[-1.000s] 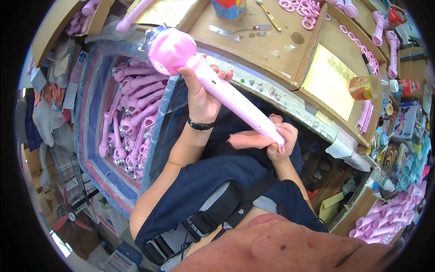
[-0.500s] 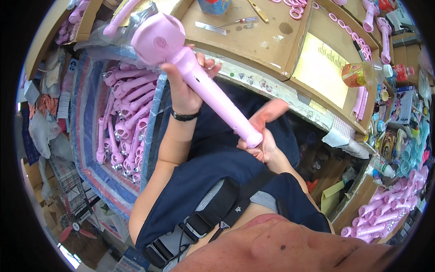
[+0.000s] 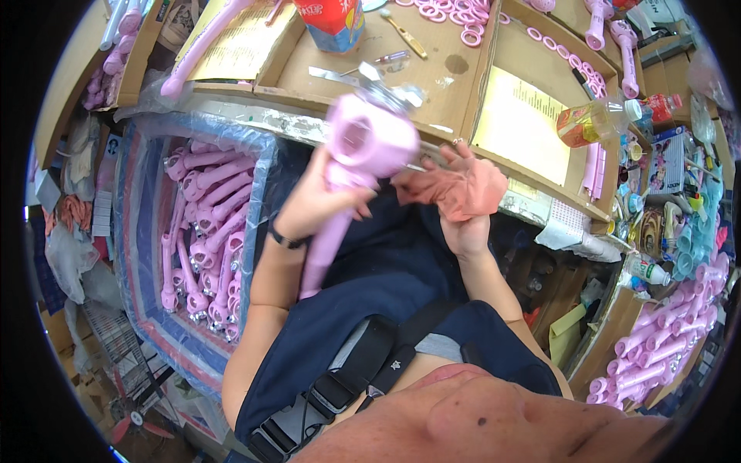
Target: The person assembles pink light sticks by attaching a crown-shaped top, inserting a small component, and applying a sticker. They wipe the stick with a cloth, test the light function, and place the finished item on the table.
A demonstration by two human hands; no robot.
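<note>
My left hand (image 3: 324, 201) is wrapped round the neck of a pink plastic long-handled device (image 3: 377, 139). Its bulky head has a round opening and clear or silvery parts at the top. The handle slants down past my left wrist toward my lap; its exact kind cannot be told. To the right, my right hand (image 3: 467, 235) grips a crumpled orange-pink cloth (image 3: 472, 191), partly draped over the fingers. The cloth is close to the device's head; whether they touch is unclear. Several similar pink devices (image 3: 212, 181) lie piled in a plastic-lined bin (image 3: 258, 216) on my left.
Cardboard trays (image 3: 494, 85) cover the bench ahead, with pink rings (image 3: 455, 11), a brush (image 3: 403, 35), a screwdriver (image 3: 386, 60) and a yellow paper (image 3: 525, 127). A drink bottle (image 3: 590, 123) stands at right. More pink parts (image 3: 656, 339) are stacked at lower right.
The device has swung from slanting up-left to more upright, its head moving right and its lower end left. My right hand has left that lower end and moved up beside the head with the cloth.
</note>
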